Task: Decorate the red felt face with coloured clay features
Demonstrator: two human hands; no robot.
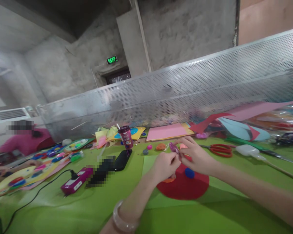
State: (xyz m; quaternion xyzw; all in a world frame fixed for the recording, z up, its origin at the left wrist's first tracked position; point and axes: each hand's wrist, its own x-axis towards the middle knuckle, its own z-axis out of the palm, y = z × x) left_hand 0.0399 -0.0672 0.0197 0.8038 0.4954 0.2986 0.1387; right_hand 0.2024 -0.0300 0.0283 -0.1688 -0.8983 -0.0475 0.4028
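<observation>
My left hand (164, 166) and my right hand (195, 156) meet above a red paper circle (183, 191). Between their pinched fingers is a small purple lump in what looks like clear plastic wrap (174, 148). Both hands grip it, though the fingers cover its lower part. Below my right hand, a flat blue disc (189, 173) lies on the red circle. An orange piece (169, 179) shows partly from under my left hand. The circle rests on a light green sheet (152, 201).
Red-handled scissors (221, 150), a white glue bottle (247, 150) and green-handled scissors (266, 150) lie at the right. A lidded cup (126, 137), a black phone (123, 160) and a purple power strip (76, 182) stand left. Another person (30, 139) is at the far left.
</observation>
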